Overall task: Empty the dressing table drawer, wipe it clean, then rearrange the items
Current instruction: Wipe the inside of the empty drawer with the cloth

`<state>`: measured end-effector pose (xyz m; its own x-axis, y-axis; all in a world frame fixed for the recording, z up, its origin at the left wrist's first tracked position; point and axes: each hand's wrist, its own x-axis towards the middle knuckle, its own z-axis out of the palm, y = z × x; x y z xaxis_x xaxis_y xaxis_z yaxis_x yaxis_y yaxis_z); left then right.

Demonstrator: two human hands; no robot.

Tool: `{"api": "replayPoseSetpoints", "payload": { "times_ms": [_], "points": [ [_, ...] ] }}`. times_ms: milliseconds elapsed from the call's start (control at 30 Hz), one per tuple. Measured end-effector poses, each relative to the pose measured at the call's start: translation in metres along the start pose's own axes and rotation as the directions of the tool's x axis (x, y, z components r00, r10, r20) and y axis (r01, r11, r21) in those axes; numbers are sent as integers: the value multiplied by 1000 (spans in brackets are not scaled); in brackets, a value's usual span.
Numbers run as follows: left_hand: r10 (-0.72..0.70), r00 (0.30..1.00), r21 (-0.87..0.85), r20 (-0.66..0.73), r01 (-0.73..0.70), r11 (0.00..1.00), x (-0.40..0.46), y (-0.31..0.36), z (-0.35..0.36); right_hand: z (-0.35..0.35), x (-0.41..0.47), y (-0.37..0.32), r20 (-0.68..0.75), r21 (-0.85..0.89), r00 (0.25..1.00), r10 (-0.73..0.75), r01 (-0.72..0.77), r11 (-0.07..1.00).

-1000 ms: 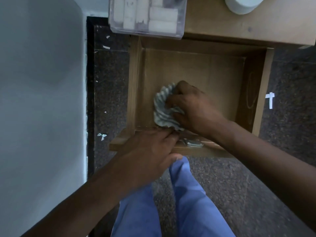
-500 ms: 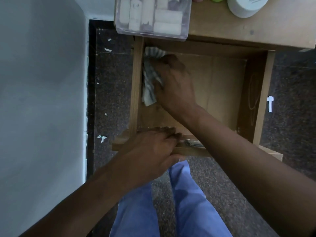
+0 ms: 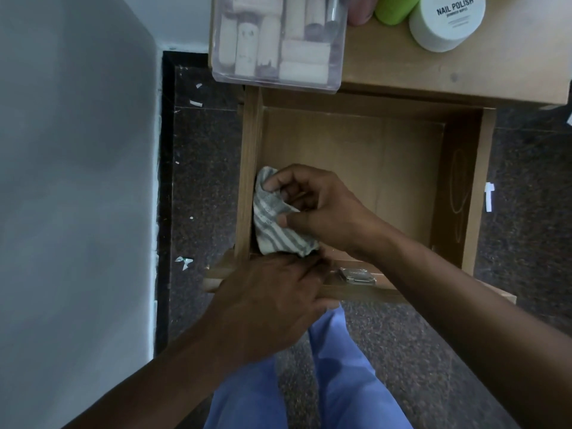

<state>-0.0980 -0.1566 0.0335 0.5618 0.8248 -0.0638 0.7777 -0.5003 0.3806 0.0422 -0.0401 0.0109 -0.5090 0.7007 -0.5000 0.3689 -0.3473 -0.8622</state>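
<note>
A light wooden dressing table top [image 3: 510, 69] is carrying a clear plastic organiser box [image 3: 275, 41] at its left edge. A white round nail polish tub [image 3: 445, 23] and a green cylindrical container [image 3: 394, 9] are sitting beside it.

Grey wall [image 3: 77, 181] beside dark speckled stone floor [image 3: 204, 187], dim light.
</note>
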Motion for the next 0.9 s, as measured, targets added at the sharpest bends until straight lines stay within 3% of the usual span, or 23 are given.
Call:
{"api": "replayPoseSetpoints", "payload": {
  "times_ms": [167, 300, 400, 467, 600, 767, 900],
  "points": [
    [38, 999, 67, -23, -37, 997, -2, -1, 9, 12, 26, -15, -250, 305, 960, 124, -43, 951],
    [36, 999, 52, -2, -36, 998, -2, 1, 10, 7, 53, -33, -339, 709, 894, 292, 39, 704],
    [40, 999, 49, -4, -39, 998, -1, -1, 5, 15, 60, -40, -374, 758, 873, 314, 92, 646],
    [54, 999, 65, 6, -54, 996, -1, -2, 5, 18, 55, -36, -399, 666, 885, 240, 100, 739],
    [64, 998, 54, -16, -63, 997, -3, -1, 8, 6, 39, -16, -350, 267, 935, 66, 32, 963],
    [16, 1000, 21, -21, -15, 1000, -1, -1, 6, 6, 10, 11, -53, -90, 998, -37, 32, 995],
    [6, 1000, 27, -5, -6, 1000, -2, -1, 10, 7, 11, 15, -12, -321, 985, -173, 160, 933]
  ]
}}
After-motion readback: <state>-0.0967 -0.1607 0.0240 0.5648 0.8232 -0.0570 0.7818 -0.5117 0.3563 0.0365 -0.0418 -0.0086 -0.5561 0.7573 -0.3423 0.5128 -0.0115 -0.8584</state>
